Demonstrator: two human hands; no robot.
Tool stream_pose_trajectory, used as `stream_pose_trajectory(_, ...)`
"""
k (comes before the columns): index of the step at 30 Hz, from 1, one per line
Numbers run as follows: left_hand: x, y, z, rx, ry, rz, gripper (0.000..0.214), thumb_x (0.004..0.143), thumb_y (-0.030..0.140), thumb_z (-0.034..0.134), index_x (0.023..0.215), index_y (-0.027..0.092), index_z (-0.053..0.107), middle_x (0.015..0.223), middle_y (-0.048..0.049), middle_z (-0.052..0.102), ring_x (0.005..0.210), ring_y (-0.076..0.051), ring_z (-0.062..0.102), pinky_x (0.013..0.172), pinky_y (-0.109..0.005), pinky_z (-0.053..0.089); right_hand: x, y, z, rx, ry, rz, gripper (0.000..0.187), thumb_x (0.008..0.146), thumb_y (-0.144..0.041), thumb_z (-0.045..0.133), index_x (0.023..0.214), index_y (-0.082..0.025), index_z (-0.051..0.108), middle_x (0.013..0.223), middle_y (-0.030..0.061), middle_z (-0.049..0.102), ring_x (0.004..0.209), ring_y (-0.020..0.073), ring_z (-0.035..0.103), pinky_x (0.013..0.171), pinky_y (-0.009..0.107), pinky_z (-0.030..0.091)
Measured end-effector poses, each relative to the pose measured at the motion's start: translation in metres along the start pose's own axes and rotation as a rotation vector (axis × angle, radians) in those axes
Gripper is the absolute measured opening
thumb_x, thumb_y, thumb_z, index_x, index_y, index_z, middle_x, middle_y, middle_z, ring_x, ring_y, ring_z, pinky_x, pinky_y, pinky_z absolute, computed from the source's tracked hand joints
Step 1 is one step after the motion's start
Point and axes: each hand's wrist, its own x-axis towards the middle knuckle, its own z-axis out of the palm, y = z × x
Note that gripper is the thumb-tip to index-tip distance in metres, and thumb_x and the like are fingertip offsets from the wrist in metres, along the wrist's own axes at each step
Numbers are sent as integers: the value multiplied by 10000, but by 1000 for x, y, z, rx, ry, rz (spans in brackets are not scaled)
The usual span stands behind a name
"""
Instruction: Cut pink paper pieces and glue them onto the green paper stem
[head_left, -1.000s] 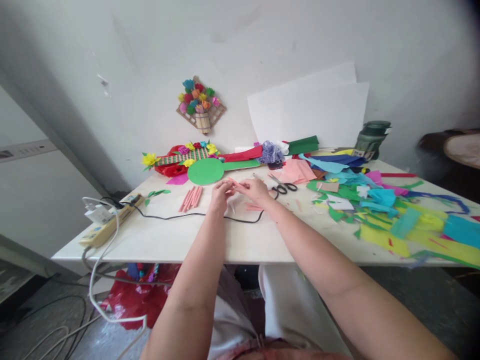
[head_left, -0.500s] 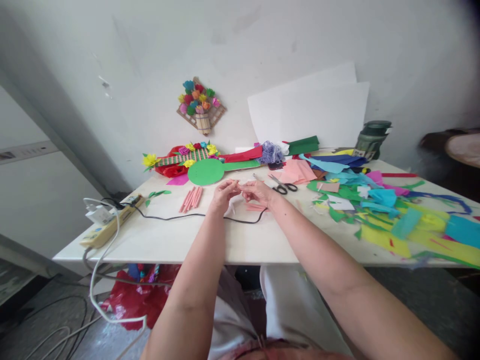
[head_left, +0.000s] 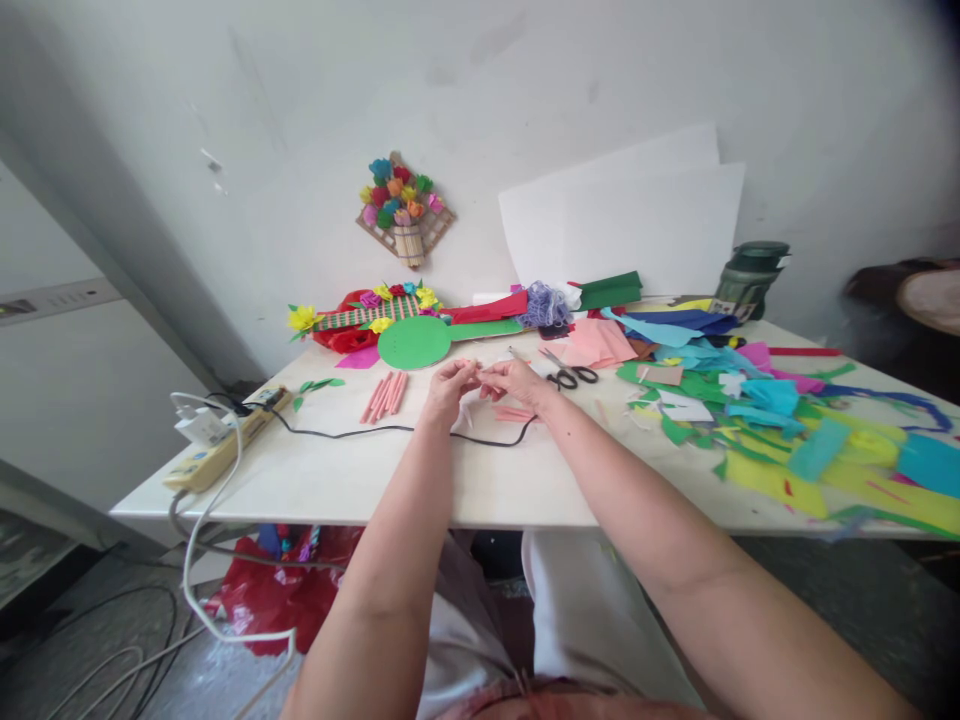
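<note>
Above, saw paper flowers in a stick vase; couldn't tell the bottle's contents. Pinched a pink paper piece (mostly hidden) between left hand and right hand fingertips, near pink rolls.

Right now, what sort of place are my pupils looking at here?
Probably a room used for paper crafts: coloured scraps cover one side of the table, scissors lie nearby, and a flower decoration hangs on the wall.
</note>
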Motion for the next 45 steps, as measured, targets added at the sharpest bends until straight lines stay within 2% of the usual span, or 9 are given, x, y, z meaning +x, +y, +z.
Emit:
stream_pose_trajectory(6, 1, 0, 0, -4, 106, -4, 270, 564, 346, 776, 616, 139, 611, 657, -13, 627, 582, -109, 579, 635, -266, 473, -4, 0, 1, 88, -55, 93, 374, 642, -502, 706, 635, -137, 628, 580, 22, 639, 481, 79, 521, 489, 205, 422)
stream_pose_trajectory(10, 1, 0, -1, 8, 131, -8, 300, 571, 383, 768, 595, 133, 602, 630, -15, 615, 590, -119, 586, 643, -275, 480, -2, 4, -1, 72, -10, 122, 343, 646, -458, 723, 642, -128, 629, 568, 22, 633, 441, 69, 504, 459, 196, 405)
stream_pose_trajectory(15, 2, -2, -2, 33, 157, -33, 328, 582, 431, 752, 656, 133, 635, 613, -18, 619, 564, -113, 581, 624, -260, 467, -1, 5, -3, 97, 1, 144, 287, 656, -391, 714, 618, -126, 610, 549, 11, 625, 411, 71, 504, 436, 193, 397)
stream_pose_trajectory(20, 4, -3, -3, 24, 238, -39, 341, 525, 415, 785, 633, 133, 627, 593, -8, 607, 557, -105, 569, 624, -253, 459, -6, -1, 0, 100, -4, 171, 325, 691, -424, 678, 582, -138, 568, 597, 26, 655, 463, 85, 551, 491, 207, 454)
stream_pose_trajectory(25, 3, -2, 0, 42, 230, -66, 362, 532, 437, 778, 668, 127, 651, 604, -14, 610, 551, -94, 555, 602, -235, 448, -5, -3, 4, -13, 65, 105, 327, 695, -394, 700, 559, -133, 557, 544, 13, 627, 442, 68, 525, 474, 185, 439)
stream_pose_trajectory(30, 2, -1, 0, 49, 221, -51, 357, 534, 431, 779, 661, 124, 650, 621, -25, 613, 580, -98, 564, 607, -231, 456, -4, -7, 4, -37, 125, 141, 262, 742, -319, 680, 592, -127, 582, 512, 3, 616, 409, 67, 523, 439, 176, 435)
stream_pose_trajectory(37, 5, 0, -1, 18, 300, -46, 357, 527, 423, 781, 679, 132, 643, 623, -17, 613, 562, -96, 560, 610, -249, 471, -5, -12, -5, -103, 148, 144, 246, 703, -285, 725, 586, -106, 604, 494, 14, 620, 387, 58, 516, 405, 156, 422)
stream_pose_trajectory(45, 4, 1, 2, 48, 292, -14, 335, 512, 404, 792, 633, 137, 631, 625, -25, 620, 571, -100, 570, 604, -239, 458, -7, -15, -11, -95, 53, 169, 222, 696, -293, 730, 625, -108, 632, 531, 24, 646, 412, 67, 543, 419, 159, 443)
